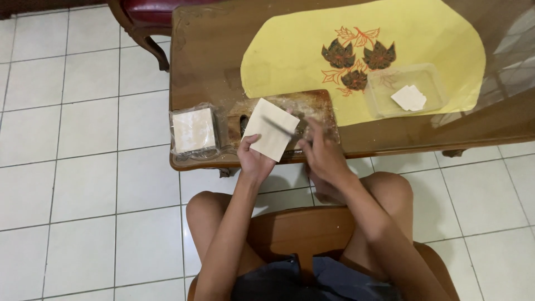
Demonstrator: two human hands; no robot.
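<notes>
A pale square sheet [271,129] is held by its lower edge in the left hand [253,159], above the wooden board [312,106] at the counter [206,56] edge. A thin dark tool [278,126] is gripped by the right hand [322,153] and laid across the sheet. A wrapped stack of sheets [194,131] lies just left; farther off, a clear tray [379,95] is seen on a yellow mat [290,50].

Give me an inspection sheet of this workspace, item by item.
Surface: wooden table with a yellow mat and a floured wooden board.
Job's things: pale square sheet, a thin dark utensil across it.
Clutter: plastic-wrapped stack of sheets; clear tray holding folded pieces.
Grippers: left hand holds the sheet; right hand holds the utensil.
Cables: nothing seen.
Surroundings: white tiled floor, red-cushioned chair.
</notes>
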